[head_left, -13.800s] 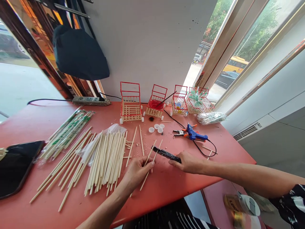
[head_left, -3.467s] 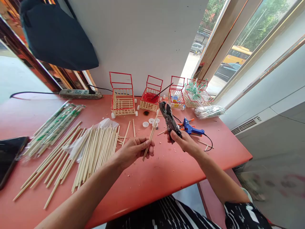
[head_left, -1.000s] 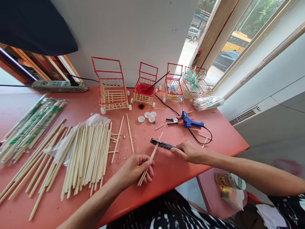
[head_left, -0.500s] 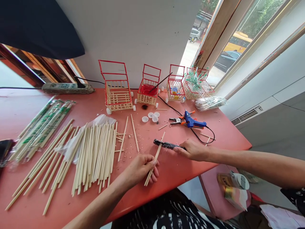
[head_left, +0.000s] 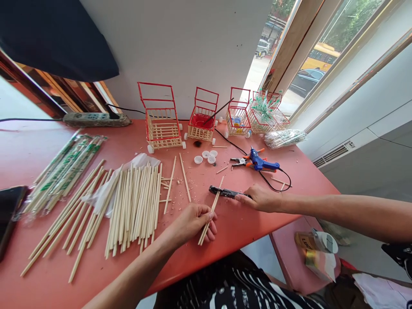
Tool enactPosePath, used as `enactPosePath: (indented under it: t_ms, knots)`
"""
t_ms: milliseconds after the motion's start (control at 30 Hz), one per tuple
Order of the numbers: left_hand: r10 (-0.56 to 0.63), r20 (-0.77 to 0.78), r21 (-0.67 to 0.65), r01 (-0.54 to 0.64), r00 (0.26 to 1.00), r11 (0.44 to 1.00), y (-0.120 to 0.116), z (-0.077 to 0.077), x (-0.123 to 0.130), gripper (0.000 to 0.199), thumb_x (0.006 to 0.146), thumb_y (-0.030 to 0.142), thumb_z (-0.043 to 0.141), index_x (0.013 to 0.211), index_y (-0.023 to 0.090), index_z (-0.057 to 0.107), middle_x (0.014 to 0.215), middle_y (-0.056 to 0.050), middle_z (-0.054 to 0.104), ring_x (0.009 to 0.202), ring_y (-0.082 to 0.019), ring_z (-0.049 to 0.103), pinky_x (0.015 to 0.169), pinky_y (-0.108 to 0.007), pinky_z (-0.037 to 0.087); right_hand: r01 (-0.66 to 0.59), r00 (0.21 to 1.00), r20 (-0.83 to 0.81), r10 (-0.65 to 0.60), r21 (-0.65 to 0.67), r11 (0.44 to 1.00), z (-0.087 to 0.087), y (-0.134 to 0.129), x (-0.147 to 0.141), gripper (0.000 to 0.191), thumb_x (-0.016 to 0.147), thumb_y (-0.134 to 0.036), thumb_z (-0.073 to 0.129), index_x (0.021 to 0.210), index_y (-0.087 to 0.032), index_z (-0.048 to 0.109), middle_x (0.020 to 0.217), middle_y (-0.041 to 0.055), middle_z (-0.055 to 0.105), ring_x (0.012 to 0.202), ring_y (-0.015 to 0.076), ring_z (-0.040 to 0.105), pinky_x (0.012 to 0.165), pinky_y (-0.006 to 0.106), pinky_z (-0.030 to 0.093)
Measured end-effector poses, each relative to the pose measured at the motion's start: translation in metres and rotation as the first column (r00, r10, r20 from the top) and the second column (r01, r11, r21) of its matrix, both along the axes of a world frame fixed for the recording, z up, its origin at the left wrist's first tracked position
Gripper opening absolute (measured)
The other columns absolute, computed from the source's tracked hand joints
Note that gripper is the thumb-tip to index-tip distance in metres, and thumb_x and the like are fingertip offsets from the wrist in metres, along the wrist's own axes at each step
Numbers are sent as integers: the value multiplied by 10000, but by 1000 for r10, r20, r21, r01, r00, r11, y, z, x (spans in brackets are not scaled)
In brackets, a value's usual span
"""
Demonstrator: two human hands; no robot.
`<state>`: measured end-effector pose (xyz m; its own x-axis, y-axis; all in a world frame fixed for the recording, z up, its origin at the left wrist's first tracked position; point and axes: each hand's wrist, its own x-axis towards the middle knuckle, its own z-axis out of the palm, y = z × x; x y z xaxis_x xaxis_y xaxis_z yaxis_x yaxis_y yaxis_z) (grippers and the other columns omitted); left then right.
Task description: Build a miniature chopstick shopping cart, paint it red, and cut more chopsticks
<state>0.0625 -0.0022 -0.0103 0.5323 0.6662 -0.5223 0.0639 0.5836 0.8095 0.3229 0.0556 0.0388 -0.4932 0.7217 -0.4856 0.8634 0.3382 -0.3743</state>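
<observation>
My left hand (head_left: pixel 200 219) is closed round a pair of pale wooden chopsticks (head_left: pixel 214 205), held slanting, with their lower ends showing below the palm. In my right hand (head_left: pixel 261 199) is a black hand tool (head_left: pixel 228 193), like a cutter or pliers. Its head lies across one chopstick near the upper end; whether the jaws bite cannot be made out. Left of my left hand lies a large pile of loose chopsticks (head_left: pixel 135 201) on a white plastic bag (head_left: pixel 141 160). Two single sticks (head_left: pixel 185 178) and small offcuts lie between the pile and the tool.
Along the wall stand small stick carts with red rims (head_left: pixel 162 128), one holding a red bowl (head_left: pixel 202 120) and brush. White bottle caps (head_left: pixel 206 154), pliers (head_left: pixel 238 162) and a blue glue gun (head_left: pixel 262 161) lie ahead. Wrapped chopsticks (head_left: pixel 67 171), a power strip (head_left: pixel 96 119) and a phone (head_left: pixel 11 216) are leftward.
The view has shifted slightly, so the table things sit a little farther right. Both hands keep their hold, and the tool stays across the chopstick at nearly the same spot.
</observation>
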Motion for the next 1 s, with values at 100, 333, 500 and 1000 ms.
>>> enactPosePath:
  t_ms: [100, 333, 500, 1000]
  knots:
    - [-8, -1, 14, 8, 1000, 1000, 1, -1, -1, 517, 692, 615, 795, 829, 151, 613, 661, -57, 725, 553, -187, 711, 494, -264, 525, 8, 1000, 23, -8, 14, 1000, 0, 0, 0, 841, 1014, -743, 268, 733, -106, 739, 526, 35, 507, 506, 122, 377, 551, 303, 272]
    - [-9, 14, 20, 9, 1000, 1000, 2, -7, -3, 543, 676, 625, 816, 836, 142, 626, 669, -64, 729, 568, -190, 718, 525, -274, 553, 25, 998, 65, -26, 19, 1000, 1, 1, -3, 789, 1023, -706, 291, 676, -117, 684, 529, 30, 479, 502, 119, 367, 543, 311, 247]
    - [-21, 4, 18, 20, 1000, 1000, 3, -10, -3, 537, 689, 621, 818, 842, 143, 628, 683, -76, 737, 582, -207, 728, 522, -281, 549, 18, 997, 75, -22, 52, 998, -3, 2, -4, 818, 1000, -764, 248, 599, -149, 610, 525, 21, 446, 516, 120, 335, 553, 320, 238]
    - [-20, 4, 28, 20, 1000, 999, 3, -6, -4, 444, 753, 544, 809, 831, 142, 636, 681, -73, 737, 597, -205, 733, 555, -287, 567, 69, 989, 130, -64, -28, 997, 6, 1, -7, 850, 945, -863, 231, 619, -165, 591, 521, 52, 525, 495, 135, 450, 538, 305, 297]
